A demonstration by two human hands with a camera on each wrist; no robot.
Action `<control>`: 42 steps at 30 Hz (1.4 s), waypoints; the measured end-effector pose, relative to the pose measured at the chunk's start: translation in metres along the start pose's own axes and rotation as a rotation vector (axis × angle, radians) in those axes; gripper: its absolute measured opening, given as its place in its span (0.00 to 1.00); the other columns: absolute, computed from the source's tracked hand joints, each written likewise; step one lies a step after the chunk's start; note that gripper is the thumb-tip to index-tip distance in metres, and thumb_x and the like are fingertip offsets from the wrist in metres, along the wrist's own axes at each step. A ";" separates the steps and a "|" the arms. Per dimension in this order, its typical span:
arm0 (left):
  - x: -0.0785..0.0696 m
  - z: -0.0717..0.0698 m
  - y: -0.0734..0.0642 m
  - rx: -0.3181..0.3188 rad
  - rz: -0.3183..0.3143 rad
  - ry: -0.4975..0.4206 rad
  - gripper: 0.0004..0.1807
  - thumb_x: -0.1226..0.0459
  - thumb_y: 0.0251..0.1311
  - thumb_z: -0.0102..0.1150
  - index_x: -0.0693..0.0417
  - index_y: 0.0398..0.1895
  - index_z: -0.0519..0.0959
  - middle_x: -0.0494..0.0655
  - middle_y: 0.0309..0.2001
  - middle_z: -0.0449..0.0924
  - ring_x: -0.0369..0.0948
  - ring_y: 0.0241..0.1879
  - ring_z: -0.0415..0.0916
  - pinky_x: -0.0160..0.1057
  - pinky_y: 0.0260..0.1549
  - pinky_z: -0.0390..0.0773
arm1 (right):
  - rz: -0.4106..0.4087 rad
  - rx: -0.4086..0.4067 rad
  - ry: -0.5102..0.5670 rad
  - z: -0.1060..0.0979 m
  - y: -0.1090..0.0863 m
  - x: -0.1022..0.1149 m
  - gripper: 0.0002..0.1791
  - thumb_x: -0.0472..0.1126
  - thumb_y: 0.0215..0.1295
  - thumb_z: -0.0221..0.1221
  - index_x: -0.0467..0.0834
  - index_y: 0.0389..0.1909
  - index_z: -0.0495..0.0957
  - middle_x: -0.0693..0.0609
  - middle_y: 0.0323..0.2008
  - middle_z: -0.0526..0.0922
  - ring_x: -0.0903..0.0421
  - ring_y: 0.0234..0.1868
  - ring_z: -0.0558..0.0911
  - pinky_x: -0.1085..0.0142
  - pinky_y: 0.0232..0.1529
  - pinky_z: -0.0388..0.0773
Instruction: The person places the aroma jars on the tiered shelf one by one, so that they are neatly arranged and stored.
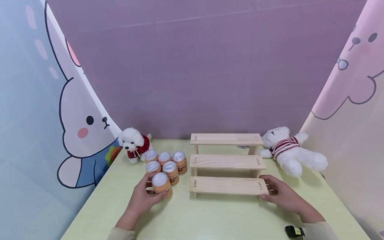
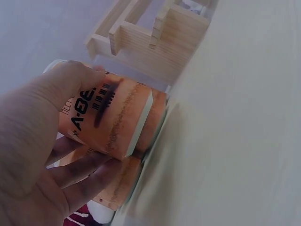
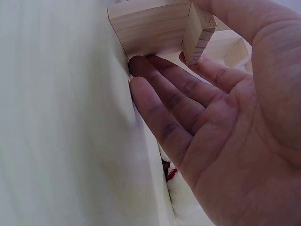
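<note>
My left hand [image 1: 144, 196] grips the nearest orange can [image 1: 161, 186], thumb on one side and fingers on the other. This can has a silver top and dark lettering, and its body [image 2: 110, 115] overlaps the cans behind it in the left wrist view. Several matching cans [image 1: 170, 171] stand grouped just beyond. At the right end of a three-tier wooden rack [image 1: 229, 185], my right hand [image 1: 280, 193] holds the lowest board [image 3: 200, 35] between thumb and index finger. Its other fingers [image 3: 157, 106] reach low alongside the rack's side, close to the tabletop.
A white plush dog [image 1: 132, 143] in a red top sits behind the cans at left. Right of the rack lies a white plush bear [image 1: 295, 155] in a striped sweater. A purple backdrop [image 1: 186, 73] rises behind the pale green table [image 1: 210, 220]; printed curtains flank both sides.
</note>
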State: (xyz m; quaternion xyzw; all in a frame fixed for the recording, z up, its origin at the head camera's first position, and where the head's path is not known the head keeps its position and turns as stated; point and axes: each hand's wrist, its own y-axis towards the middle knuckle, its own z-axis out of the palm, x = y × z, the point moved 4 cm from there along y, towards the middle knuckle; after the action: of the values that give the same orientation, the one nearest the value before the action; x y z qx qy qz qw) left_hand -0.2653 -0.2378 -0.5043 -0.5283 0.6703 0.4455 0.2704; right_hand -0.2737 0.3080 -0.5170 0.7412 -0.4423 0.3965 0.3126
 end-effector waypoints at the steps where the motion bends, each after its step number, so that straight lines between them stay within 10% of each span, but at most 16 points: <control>1: -0.001 -0.001 0.000 -0.006 0.004 0.000 0.42 0.58 0.44 0.88 0.45 0.63 0.74 0.45 0.54 0.81 0.47 0.46 0.80 0.40 0.38 0.88 | -0.002 -0.001 -0.004 0.000 0.000 0.000 0.40 0.39 0.66 0.72 0.31 0.73 0.63 0.38 0.54 0.82 0.55 0.51 0.84 0.64 0.47 0.85; 17: -0.030 -0.013 0.007 -0.083 0.073 0.041 0.40 0.54 0.48 0.86 0.46 0.63 0.74 0.42 0.51 0.81 0.44 0.44 0.79 0.38 0.36 0.86 | -0.003 -0.011 -0.013 -0.001 0.000 -0.003 0.41 0.40 0.65 0.73 0.32 0.72 0.64 0.39 0.55 0.83 0.57 0.51 0.84 0.65 0.48 0.84; 42: -0.095 -0.003 0.056 -0.073 0.186 0.016 0.40 0.62 0.52 0.83 0.54 0.67 0.72 0.48 0.53 0.78 0.46 0.47 0.77 0.52 0.45 0.86 | 0.006 0.002 0.005 0.000 0.000 0.000 0.38 0.41 0.66 0.72 0.35 0.71 0.66 0.41 0.53 0.83 0.53 0.51 0.84 0.65 0.48 0.84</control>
State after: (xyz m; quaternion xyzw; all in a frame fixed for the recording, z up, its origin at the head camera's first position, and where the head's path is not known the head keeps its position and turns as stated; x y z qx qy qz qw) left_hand -0.2906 -0.1936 -0.4066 -0.4769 0.7020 0.4884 0.2031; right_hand -0.2734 0.3083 -0.5165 0.7392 -0.4434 0.3996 0.3119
